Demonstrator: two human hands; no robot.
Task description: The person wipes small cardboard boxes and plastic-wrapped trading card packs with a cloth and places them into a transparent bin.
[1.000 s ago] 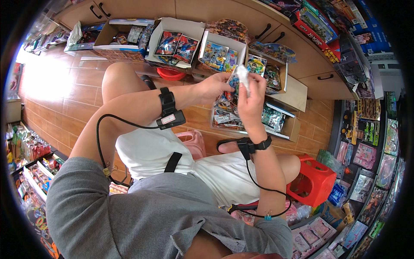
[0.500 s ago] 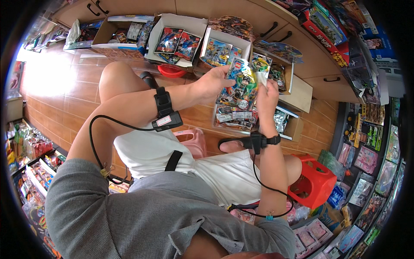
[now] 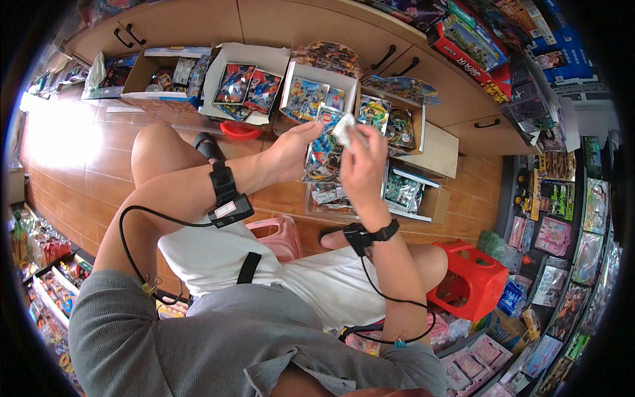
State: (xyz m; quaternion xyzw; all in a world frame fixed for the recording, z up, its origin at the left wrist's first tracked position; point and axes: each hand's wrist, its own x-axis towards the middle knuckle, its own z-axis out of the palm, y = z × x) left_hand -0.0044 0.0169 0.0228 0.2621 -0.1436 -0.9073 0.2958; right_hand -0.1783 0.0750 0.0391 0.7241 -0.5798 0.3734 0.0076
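Observation:
My left hand (image 3: 291, 153) grips the left edge of a shiny, colourful toy packet (image 3: 320, 157), held up in front of the open boxes. My right hand (image 3: 364, 165) pinches a crumpled white cloth or tissue (image 3: 343, 131) against the packet's upper right part. The right hand and the white wad cover that side of the packet. Just below it, a clear tray of more packets (image 3: 331, 196) shows in part. Behind my hands, an open box (image 3: 421, 126) holds several similar packets, and a white box (image 3: 286, 109) stands beside it with blue and yellow ones.
More open boxes (image 3: 210, 106) of packets line the tan cabinets (image 3: 284, 23). Ahead on the right is a box of silvery packets (image 3: 405, 192). A red plastic stool (image 3: 466, 281) and a pink stool (image 3: 284, 238) stand near my legs. Loaded shelves (image 3: 555, 238) run along the right.
My right hand has swung up and left with the white wad, across the packet's face. The packet and left hand appear further left, as does the whole scene.

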